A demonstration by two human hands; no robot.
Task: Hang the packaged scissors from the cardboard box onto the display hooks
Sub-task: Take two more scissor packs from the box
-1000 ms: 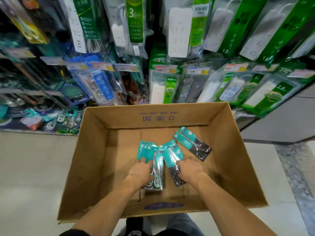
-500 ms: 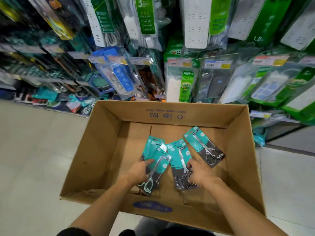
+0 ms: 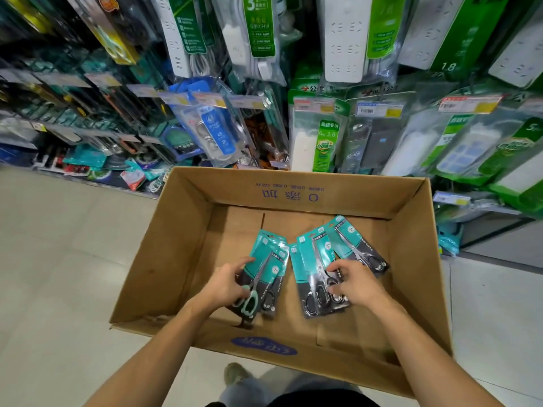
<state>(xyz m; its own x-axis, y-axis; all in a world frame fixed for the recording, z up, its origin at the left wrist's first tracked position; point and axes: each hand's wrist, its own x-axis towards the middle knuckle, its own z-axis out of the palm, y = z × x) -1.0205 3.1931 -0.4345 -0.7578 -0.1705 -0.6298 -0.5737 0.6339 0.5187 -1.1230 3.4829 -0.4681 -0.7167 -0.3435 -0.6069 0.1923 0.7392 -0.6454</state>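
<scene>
The packaged scissors sit on the floor of the open cardboard box (image 3: 182,230) in the lower middle of the frame, split into a left stack (image 3: 266,268), a middle stack (image 3: 313,265) and one lone pack (image 3: 354,245) furthest right, angled toward the back corner. The left hand (image 3: 226,286) is curled around the lower edge of the left stack, fingers wrapped on the pack with the teal-handled pair. The right hand (image 3: 355,284) is half open, fingertips pressing on the middle stack's handle end; can't tell if it's actually gripping. Behind the box, across the top of the frame, hanging power strips (image 3: 346,39) crowd the display rack.
</scene>
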